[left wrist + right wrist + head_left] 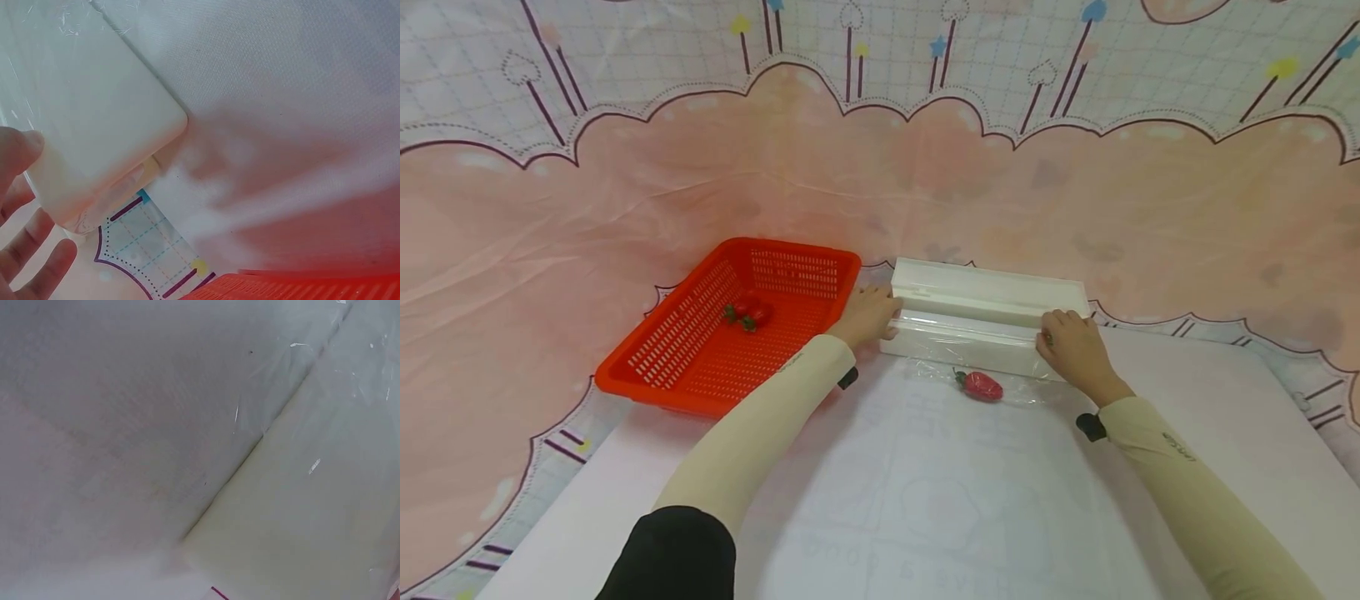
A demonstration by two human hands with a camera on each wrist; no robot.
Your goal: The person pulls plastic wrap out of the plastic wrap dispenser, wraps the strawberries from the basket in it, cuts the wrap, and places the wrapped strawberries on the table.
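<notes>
- Right now both hands sit at the ends of the white cling-film dispenser (988, 317), which I use as the landmark for everything else.
- At the dispenser's left end, the left hand (871, 315) rests with its fingers laid loosely along the box; the left wrist view shows a thumb and relaxed fingers (25, 253) against the rounded corner, not clenched.
- At the dispenser's right end, the right hand (1072, 343) has its fingers curled down onto the front edge, apparently pinching the clear film (970, 333); the right wrist view shows only pale surfaces, so how tight that pinch is I cannot tell.
- Just in front of the dispenser, slightly left of its middle, a strawberry (982, 386) lies on the white mat (925, 492), seemingly under or on the drawn-out sheet of film.
- Left of the dispenser, nearly touching its end, stands the orange basket (685, 379) with more strawberries (747, 312) inside.
- Behind the dispenser rises a pink patterned cloth (775, 167).
- Judging from this, the step in hand is drawing or tearing the film over the fruit. To do it well, I would press the box down firmly with the left hand so it cannot slide, keep the film taut and level across its width, and pull evenly so it does not bunch or cling to itself before it clears the strawberry.
</notes>
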